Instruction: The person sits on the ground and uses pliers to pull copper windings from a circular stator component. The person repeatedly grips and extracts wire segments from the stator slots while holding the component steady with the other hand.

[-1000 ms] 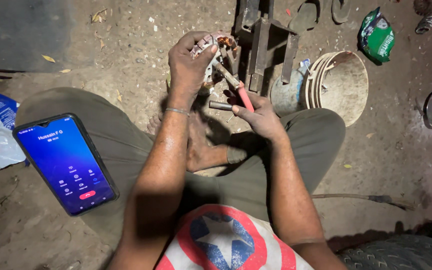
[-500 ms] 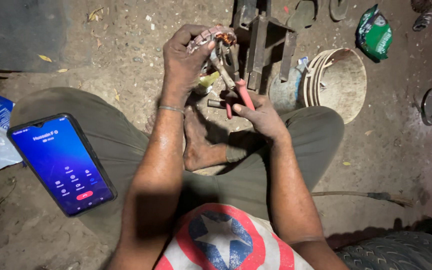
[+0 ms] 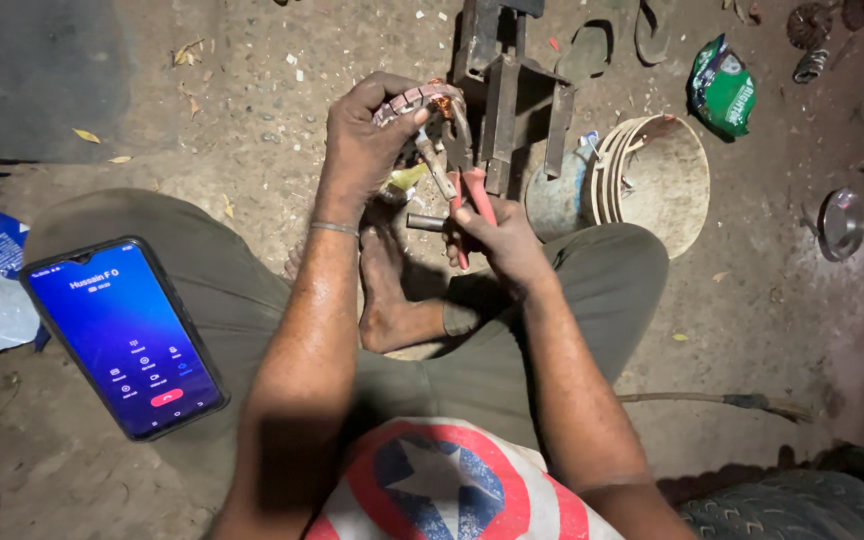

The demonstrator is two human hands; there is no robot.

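The left hand [image 3: 367, 135] is gripping the small wound metal part [image 3: 414, 100] in closed fingers, now raised slightly nearer the steel frame [image 3: 512, 95]. The right hand [image 3: 502, 235] is clamping the red-handled pliers [image 3: 457, 170], their nose still working at the part's underside.

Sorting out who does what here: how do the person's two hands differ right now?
The left hand is raised higher and wraps a round wound metal part; the right hand sits lower and grips red-handled pliers. The left wrist wears a thin bangle; the right wrist is bare. Both are bare and work over the crossed legs.
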